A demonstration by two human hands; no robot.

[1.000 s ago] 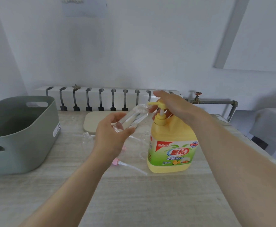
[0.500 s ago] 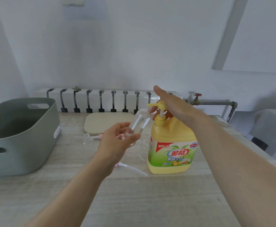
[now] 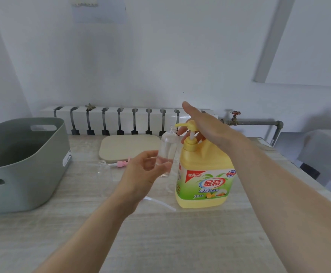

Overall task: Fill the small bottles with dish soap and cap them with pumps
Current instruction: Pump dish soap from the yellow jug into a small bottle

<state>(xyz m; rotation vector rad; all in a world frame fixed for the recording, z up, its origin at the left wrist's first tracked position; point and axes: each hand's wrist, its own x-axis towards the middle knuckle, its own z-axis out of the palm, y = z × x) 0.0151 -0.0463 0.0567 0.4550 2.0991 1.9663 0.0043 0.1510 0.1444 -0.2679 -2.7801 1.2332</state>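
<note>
My left hand (image 3: 141, 172) grips a small clear bottle (image 3: 167, 148) nearly upright, its open neck just under the yellow spout of the big dish soap jug (image 3: 204, 180). My right hand (image 3: 202, 123) lies flat with straight fingers on top of the jug's pump head (image 3: 188, 125). Another empty clear bottle (image 3: 104, 170) stands on the table to the left. A pink pump (image 3: 121, 163) lies behind it. A second pump's clear tube (image 3: 158, 202) shows under my left wrist; its head is hidden.
A grey-green plastic tub (image 3: 23, 166) stands at the left of the wooden table (image 3: 160, 243). A beige mat (image 3: 129, 146) lies at the back, before a white radiator (image 3: 121, 119). A pipe with a valve (image 3: 249, 122) runs at the right.
My left hand has turned the small bottle from tilted to nearly upright and brought its neck under the spout. The pump head has risen with my right hand on it.
</note>
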